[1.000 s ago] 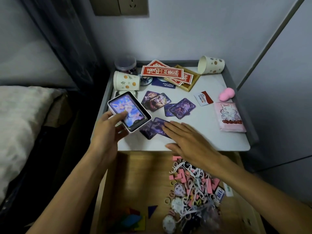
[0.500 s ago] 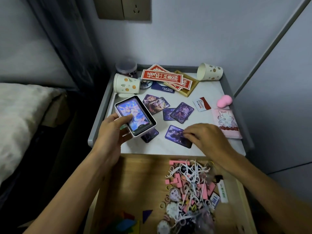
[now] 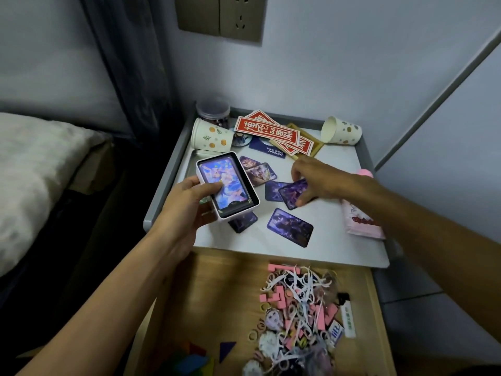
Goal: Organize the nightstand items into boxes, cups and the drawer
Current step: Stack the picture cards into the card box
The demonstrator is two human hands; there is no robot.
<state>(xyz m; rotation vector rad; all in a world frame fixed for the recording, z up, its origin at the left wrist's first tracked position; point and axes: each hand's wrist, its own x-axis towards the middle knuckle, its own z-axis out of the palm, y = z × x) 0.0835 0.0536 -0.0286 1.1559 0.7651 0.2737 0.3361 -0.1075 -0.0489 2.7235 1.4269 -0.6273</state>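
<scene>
My left hand [image 3: 187,206] grips a small white card box [image 3: 227,185] with cards stacked inside, held above the nightstand's [image 3: 339,248] left front. My right hand [image 3: 317,177] reaches over the middle of the top and pinches a purple card [image 3: 292,195] lying there. More purple cards lie loose: one near the front [image 3: 290,227], one partly under the box [image 3: 243,222], two behind the box [image 3: 257,169]. Below the top, the open wooden drawer [image 3: 214,289] holds a heap of pink pieces, rings and small trinkets [image 3: 298,313].
Two paper cups lie tipped over: one at the back left [image 3: 210,137], one at the back right [image 3: 343,130]. Red paper strips [image 3: 267,130] cover a yellow tray at the back. A clear jar [image 3: 213,111], a pink packet [image 3: 360,221] and a bed [image 3: 32,172] to the left.
My right hand left the front card on the table and moved back and up to another purple card in the middle. The box in my left hand stayed about where it was.
</scene>
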